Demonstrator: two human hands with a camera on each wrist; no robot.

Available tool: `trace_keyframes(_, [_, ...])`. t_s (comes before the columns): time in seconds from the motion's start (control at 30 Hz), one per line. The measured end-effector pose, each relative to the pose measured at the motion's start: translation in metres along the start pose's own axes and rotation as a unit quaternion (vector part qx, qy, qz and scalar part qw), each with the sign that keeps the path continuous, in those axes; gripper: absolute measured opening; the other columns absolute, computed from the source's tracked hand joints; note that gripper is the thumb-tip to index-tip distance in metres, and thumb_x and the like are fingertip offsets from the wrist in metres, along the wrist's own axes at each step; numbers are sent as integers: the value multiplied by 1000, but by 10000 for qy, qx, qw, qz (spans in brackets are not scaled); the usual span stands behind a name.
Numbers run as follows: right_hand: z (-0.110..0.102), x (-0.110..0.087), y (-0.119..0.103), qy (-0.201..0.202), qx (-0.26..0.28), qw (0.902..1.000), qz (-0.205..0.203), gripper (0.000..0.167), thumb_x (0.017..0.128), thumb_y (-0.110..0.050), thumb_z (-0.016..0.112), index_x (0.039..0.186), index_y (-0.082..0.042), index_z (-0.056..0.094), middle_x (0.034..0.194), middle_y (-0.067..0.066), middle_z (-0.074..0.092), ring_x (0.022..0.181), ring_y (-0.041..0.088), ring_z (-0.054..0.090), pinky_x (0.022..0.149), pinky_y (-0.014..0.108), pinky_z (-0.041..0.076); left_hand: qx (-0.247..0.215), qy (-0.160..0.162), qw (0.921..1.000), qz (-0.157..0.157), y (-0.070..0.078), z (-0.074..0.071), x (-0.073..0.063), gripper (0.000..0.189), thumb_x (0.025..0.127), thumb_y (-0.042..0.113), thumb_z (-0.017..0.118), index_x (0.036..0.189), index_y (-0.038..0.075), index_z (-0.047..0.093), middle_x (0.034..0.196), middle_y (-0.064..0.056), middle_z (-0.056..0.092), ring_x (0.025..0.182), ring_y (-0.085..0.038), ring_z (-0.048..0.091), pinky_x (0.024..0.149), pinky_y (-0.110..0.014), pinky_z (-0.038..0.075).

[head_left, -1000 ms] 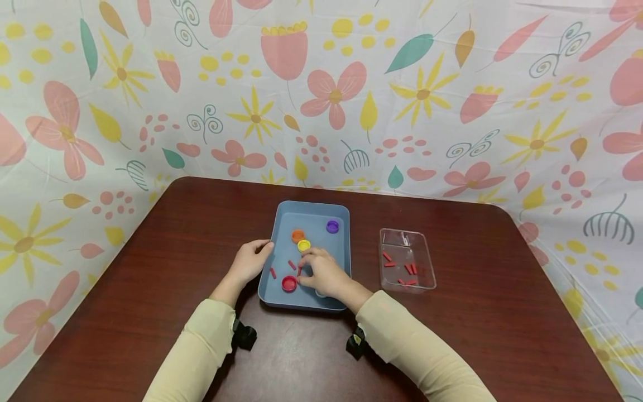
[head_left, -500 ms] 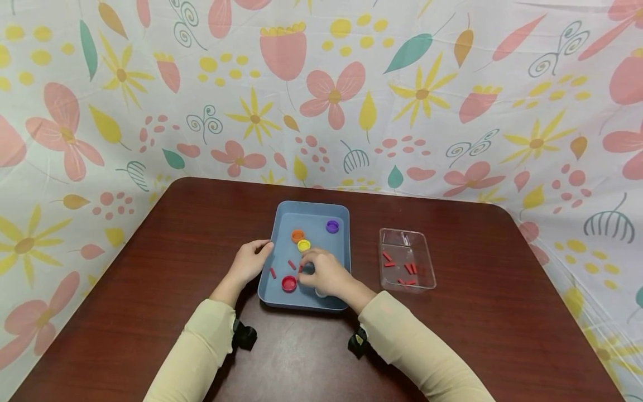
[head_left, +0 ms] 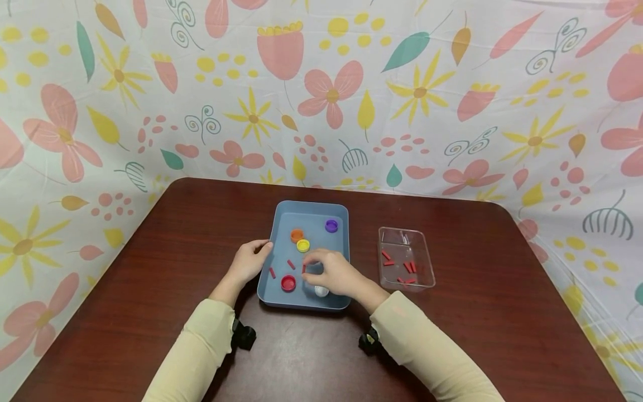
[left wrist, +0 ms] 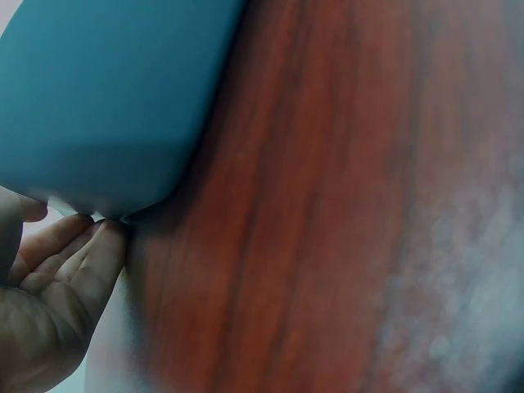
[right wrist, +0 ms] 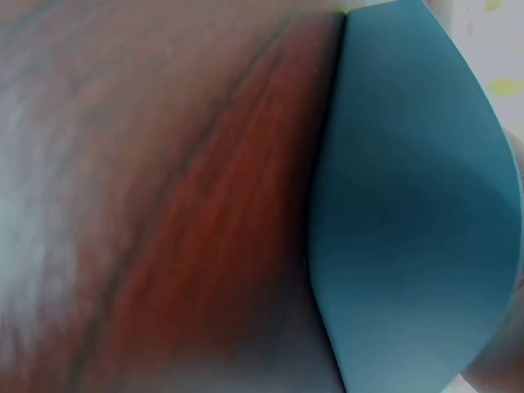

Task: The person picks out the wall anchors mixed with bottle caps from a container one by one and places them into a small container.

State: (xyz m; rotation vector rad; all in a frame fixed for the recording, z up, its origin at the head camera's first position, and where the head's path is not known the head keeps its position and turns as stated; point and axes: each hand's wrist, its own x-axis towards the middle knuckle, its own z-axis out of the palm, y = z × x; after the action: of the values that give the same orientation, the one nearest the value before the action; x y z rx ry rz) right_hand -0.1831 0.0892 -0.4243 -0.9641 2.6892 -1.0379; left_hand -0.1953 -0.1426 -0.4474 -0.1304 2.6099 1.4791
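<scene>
In the head view my left hand (head_left: 247, 261) holds the left rim of a blue tray (head_left: 311, 207), thumb over the edge. Its fingers (left wrist: 100, 258) press against the outer wall in the left wrist view. Over the tray's near part, my right hand (head_left: 335, 273) pinches a small red stick (head_left: 303, 269) between thumb and fingertips. A red bottle cap (head_left: 288, 283) lies just left of this hand, and a white cap (head_left: 321, 291) is partly covered below it. Two more red sticks lie at the left: one red stick (head_left: 291, 264) and another (head_left: 272, 273).
Farther back in the tray are an orange cap (head_left: 297, 235), a yellow cap (head_left: 303, 245) touching or close beside it, and a purple cap (head_left: 331, 226). To the right stands a clear plastic box (head_left: 428, 262) with several red sticks. A patterned cloth (head_left: 321, 100) hangs behind the table (head_left: 211, 215).
My right hand has drawn slightly to the right with the red stick between its fingertips, uncovering more of the white cap. My left hand keeps its place on the tray rim.
</scene>
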Motion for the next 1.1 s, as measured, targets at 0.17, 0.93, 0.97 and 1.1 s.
trace_keyframes(0.17, [-7, -6, 2, 79, 110, 9999, 52, 27, 84, -23, 71, 105, -6, 68, 107, 3, 68, 103, 20, 63, 91, 40, 52, -36, 4, 10000, 37, -1, 0, 1, 47, 99, 32, 46, 135, 3, 51, 140, -19, 48, 131, -33, 44, 107, -48, 38])
trace_keyframes(0.93, [-22, -31, 11, 1060, 1318, 9847, 430, 28, 82, -16, 73, 106, -3, 68, 97, 5, 71, 94, 21, 66, 84, 39, 55, -61, 161, 9998, 131, -3, 1, 1, 45, 99, 30, 48, 132, 1, 54, 137, -20, 51, 131, -33, 44, 107, -47, 38])
trace_keyframes(0.97, [-22, -33, 11, 1083, 1389, 9832, 473, 28, 82, -17, 73, 107, -3, 68, 97, 5, 71, 94, 22, 66, 84, 40, 54, -59, 157, 9998, 131, -4, 1, 2, 44, 99, 29, 48, 132, 1, 54, 137, -20, 51, 131, -33, 44, 107, -47, 39])
trace_keyframes(1.1, [-24, -38, 13, 1177, 1607, 9780, 614, 30, 83, -19, 73, 108, -4, 68, 100, 8, 71, 95, 24, 66, 85, 40, 55, -78, 131, 9998, 129, -4, 1, 3, 45, 99, 30, 48, 133, 1, 53, 138, -20, 51, 130, -33, 45, 106, -47, 39])
